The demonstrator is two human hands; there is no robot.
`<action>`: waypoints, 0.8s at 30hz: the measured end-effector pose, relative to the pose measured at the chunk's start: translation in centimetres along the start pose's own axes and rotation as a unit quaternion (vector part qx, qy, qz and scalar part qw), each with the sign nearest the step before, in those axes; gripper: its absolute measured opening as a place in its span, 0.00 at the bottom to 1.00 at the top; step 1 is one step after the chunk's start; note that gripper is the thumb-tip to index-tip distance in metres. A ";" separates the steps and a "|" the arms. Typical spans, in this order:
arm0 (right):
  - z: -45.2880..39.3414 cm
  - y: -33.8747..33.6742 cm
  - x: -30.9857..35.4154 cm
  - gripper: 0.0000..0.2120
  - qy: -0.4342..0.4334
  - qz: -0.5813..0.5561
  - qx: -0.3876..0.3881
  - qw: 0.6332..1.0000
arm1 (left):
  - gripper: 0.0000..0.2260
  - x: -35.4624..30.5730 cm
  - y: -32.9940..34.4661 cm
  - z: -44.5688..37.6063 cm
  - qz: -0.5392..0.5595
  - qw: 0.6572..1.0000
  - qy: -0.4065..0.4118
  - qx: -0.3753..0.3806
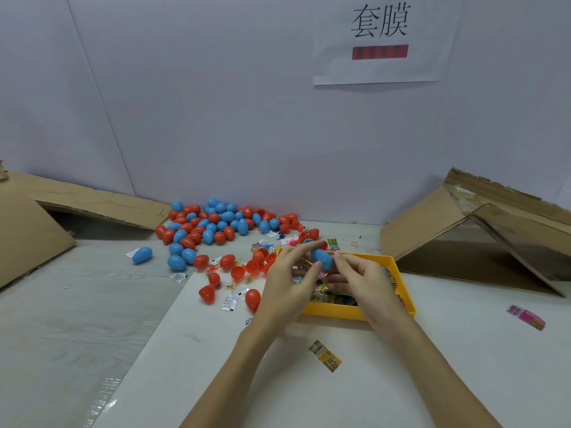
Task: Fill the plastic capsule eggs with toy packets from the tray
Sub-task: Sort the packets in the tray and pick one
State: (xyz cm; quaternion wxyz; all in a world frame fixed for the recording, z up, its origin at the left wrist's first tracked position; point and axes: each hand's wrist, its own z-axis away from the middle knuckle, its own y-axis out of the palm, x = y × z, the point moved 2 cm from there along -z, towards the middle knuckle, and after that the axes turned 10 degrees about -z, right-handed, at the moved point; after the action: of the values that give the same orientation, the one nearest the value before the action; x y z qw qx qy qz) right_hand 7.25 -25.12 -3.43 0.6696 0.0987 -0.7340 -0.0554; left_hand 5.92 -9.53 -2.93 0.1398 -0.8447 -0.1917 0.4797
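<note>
Above the yellow tray (340, 313) both my hands meet on one blue capsule egg (322, 258). My left hand (289, 279) pinches the egg from the left with its fingertips. My right hand (360, 279) holds it from the right, thumb against its side. The tray holds several colourful toy packets (333, 298), partly hidden by my hands. A heap of blue and red capsule eggs (216, 225) lies at the back against the wall. Loose red eggs and open red halves (253, 267) are scattered just left of the tray.
A yellow packet (325, 355) lies on the table in front of the tray and a pink packet (526, 317) at the right. Small white sachets (229, 303) lie among the red eggs. Cardboard boxes stand on the left (27, 230) and the right (482, 230).
</note>
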 end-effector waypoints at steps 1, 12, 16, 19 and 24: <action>0.1 0.0 0.1 0.13 -0.009 0.005 0.001 1.000 | 0.17 0.1 0.0 0.0 -0.001 1.000 -0.003 0.002; 0.4 0.0 0.2 0.09 -0.015 0.020 0.022 0.999 | 0.17 0.2 0.2 0.0 -0.027 1.000 0.006 0.002; 0.5 0.3 0.4 0.08 0.005 -0.001 0.041 0.999 | 0.11 0.4 -0.2 -0.2 -0.039 0.999 -0.005 -0.030; 0.4 0.2 0.3 0.09 -0.016 0.011 0.016 1.000 | 0.10 0.5 -0.2 -0.2 -0.042 0.999 -0.006 -0.019; 0.4 -0.1 0.1 0.06 -0.050 0.025 -0.004 0.998 | 0.15 0.4 -0.1 0.0 -0.017 0.999 -0.004 0.030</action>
State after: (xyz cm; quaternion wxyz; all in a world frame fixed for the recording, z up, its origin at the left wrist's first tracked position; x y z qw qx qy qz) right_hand 6.86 -25.25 -3.43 0.6334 0.0745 -0.7688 -0.0467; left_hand 6.12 -9.29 -3.18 0.1724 -0.8347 -0.1924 0.4864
